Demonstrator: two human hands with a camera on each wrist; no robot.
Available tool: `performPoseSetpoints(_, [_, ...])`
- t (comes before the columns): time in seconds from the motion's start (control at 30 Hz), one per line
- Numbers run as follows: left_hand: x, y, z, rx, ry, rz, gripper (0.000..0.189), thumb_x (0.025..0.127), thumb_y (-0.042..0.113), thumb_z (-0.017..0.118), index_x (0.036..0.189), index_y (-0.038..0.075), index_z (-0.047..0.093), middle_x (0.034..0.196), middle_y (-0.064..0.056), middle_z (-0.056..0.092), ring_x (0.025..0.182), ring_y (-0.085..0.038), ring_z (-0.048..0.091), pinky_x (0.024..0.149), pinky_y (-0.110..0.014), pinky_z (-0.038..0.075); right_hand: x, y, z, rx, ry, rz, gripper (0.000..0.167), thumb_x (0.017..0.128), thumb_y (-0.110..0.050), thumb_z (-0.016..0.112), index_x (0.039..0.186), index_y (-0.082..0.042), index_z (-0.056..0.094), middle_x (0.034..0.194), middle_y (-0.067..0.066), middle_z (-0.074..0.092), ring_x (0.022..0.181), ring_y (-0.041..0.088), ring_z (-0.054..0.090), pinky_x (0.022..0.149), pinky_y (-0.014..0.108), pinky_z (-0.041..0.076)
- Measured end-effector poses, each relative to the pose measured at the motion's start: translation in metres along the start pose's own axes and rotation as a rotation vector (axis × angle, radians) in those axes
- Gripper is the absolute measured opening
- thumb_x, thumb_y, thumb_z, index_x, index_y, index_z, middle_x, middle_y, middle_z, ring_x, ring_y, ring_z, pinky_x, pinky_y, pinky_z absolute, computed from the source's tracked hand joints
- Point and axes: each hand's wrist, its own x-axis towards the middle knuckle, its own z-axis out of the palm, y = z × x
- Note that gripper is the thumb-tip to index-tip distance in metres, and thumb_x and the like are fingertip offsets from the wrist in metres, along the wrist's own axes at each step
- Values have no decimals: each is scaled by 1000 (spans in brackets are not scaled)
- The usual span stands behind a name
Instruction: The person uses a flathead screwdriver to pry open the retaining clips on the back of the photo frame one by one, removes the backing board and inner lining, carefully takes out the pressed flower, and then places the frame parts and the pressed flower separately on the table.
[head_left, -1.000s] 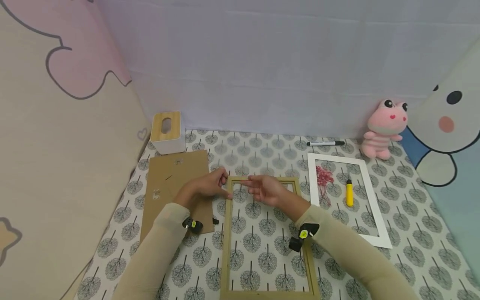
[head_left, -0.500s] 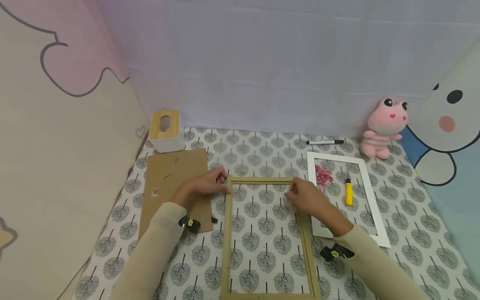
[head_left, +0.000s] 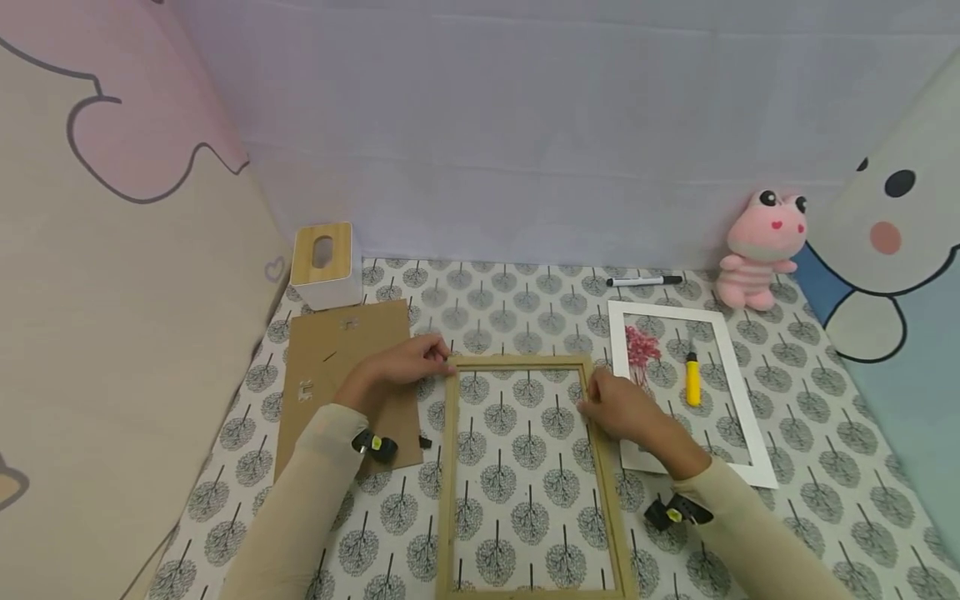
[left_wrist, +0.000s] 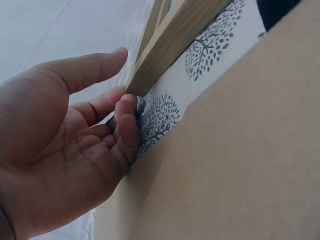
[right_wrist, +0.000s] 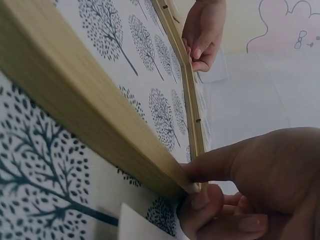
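Note:
A light wooden picture frame (head_left: 447, 467) without a panel lies on the patterned cloth in front of me. My left hand (head_left: 401, 362) is at its far left corner. In the left wrist view, curled fingers (left_wrist: 127, 127) touch that corner (left_wrist: 155, 62) from below, while the thumb lies close above it. At the far right corner, my right hand (head_left: 621, 406) pinches the frame. The right wrist view has its thumb against the inner side of the wood (right_wrist: 115, 120) and curled fingers at the outer side.
Brown backing board (head_left: 352, 400) lies left, partly under the left forearm. A white mat (head_left: 750, 408) at right surrounds pink dried flowers (head_left: 642, 346) and a yellow-handled craft knife (head_left: 693, 382). Behind are a tissue box (head_left: 326, 262), a marker (head_left: 643, 281) and a pink plush toy (head_left: 761, 250).
My right hand has moved right, from beside the frame's far left corner to the far right corner, and now pinches it. My left hand has stayed by the left corner.

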Motion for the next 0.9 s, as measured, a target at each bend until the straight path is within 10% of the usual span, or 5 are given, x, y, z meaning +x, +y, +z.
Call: performPoseSetpoints(0.9, [9,7,6,111,83,-111,48,113,37,46,78,9,65,72,3,51,66,-14,46,69,-29,42,-19,-22,-15,-39,151,-75,21,104,-18,64,94,-10,48,68,5,48,58,18,48,51,31,40])
